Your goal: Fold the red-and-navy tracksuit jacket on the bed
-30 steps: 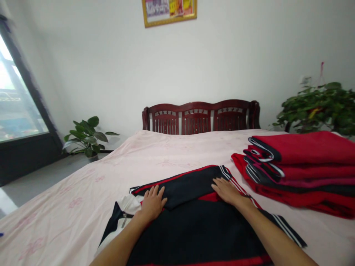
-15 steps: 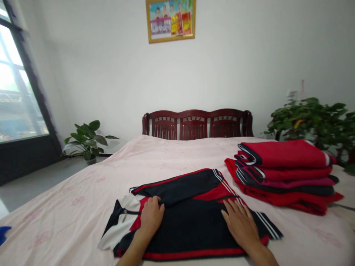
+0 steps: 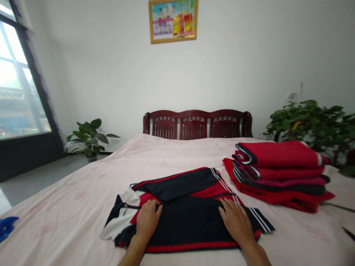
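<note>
**Both palms flat on a half-folded jacket, on the bed**

Head view, the only one.

- Jacket (image 3: 191, 218): black with red panels, white collar and zip to the left, striped cuff to the right. Lies on the near middle of the bed (image 3: 83, 207), sleeve folded across its far edge.
- Left hand (image 3: 146, 220): open, fingers spread, palm down on the jacket just right of the collar. Grips nothing; presses only.
- Right hand (image 3: 235, 221): open likewise, flat on the right part of the jacket, fingertips near the red panel. Nothing held.
- Pile of folded clothes (image 3: 277, 173): red and black, stacked on the bed to the right, near the jacket but apart from it.
- Beyond the bed: dark wooden bench (image 3: 196, 123) against the wall, framed picture (image 3: 173, 20) above it, small plant (image 3: 88, 136) on the floor to the left, larger plant (image 3: 313, 122) to the right, window (image 3: 16, 85) far left. A blue thing (image 3: 7, 226) at the left edge; cannot tell what.

Risks, as I judge them:
- The bed is soft. Uneven pressure from the two palms could drag the cloth and rumple the folded sleeve.
- The collar end is bunched and sticks out to the left; a fold over it may come out crooked.
- The striped cuff juts past the right edge and could slip loose.
</note>
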Motion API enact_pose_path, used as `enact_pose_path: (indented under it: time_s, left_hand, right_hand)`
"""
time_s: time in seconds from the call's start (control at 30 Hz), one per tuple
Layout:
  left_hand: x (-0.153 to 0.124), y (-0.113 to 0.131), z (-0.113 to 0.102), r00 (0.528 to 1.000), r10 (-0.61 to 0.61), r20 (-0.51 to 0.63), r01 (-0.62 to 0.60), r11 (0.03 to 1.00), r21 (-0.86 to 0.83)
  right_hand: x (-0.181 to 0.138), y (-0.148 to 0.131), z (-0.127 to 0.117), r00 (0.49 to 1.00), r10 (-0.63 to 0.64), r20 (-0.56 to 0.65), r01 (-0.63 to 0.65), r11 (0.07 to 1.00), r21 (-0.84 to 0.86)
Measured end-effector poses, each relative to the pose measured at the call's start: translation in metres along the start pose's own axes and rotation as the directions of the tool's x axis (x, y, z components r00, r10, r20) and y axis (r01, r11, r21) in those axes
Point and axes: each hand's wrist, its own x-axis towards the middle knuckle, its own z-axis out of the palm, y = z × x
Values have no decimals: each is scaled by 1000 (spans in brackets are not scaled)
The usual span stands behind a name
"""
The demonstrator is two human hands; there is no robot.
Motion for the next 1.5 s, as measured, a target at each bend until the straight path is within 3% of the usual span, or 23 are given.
enact_pose_path:
  time_s: [0.37, 0.53, 0.7, 0.77, 0.83, 0.93, 1.03, 1.13, 1.33, 1.5]
  left_hand:
    - [-2, 0, -4, 996, 3, 89, 13, 984, -180]
    - [-7, 1, -5, 994, 95, -53, -107, 938, -329]
    - [-18, 2, -11, 945, 229, -234, -313, 841, -441]
    - [-20, 1, -10, 936, 245, -254, -337, 834, -438]
    - [-20, 0, -8, 950, 202, -239, -288, 862, -417]
    - [-15, 2, -4, 982, 58, -178, -119, 927, -356]
    - [-9, 6, -4, 998, -43, -41, 32, 970, -240]
    - [-6, 10, -6, 993, -97, 68, 103, 991, -89]
    - [-7, 12, -10, 988, -137, 73, 138, 990, -4]
    - [-8, 12, -19, 981, -193, 11, 193, 981, -35]
  right_hand:
    - [0, -1, -4, 1000, -2, -18, 3, 998, 55]
    - [0, 0, -3, 1000, -6, -11, 6, 1000, 28]
    - [-1, 2, -1, 999, -18, -33, 20, 998, 54]
    - [-1, 2, -1, 999, -23, -30, 25, 998, 51]
    - [-1, 2, 0, 999, -27, -22, 28, 999, 39]
    - [-1, 1, 0, 999, -28, -15, 28, 1000, -2]
    - [-2, 0, -2, 999, -5, -51, 1, 997, -83]
    - [-5, 1, -8, 993, 62, -100, -80, 978, -191]
    - [-9, 14, -23, 953, 278, -121, -302, 900, -313]
    - [-7, 23, -26, 905, 424, -41, -422, 877, -229]
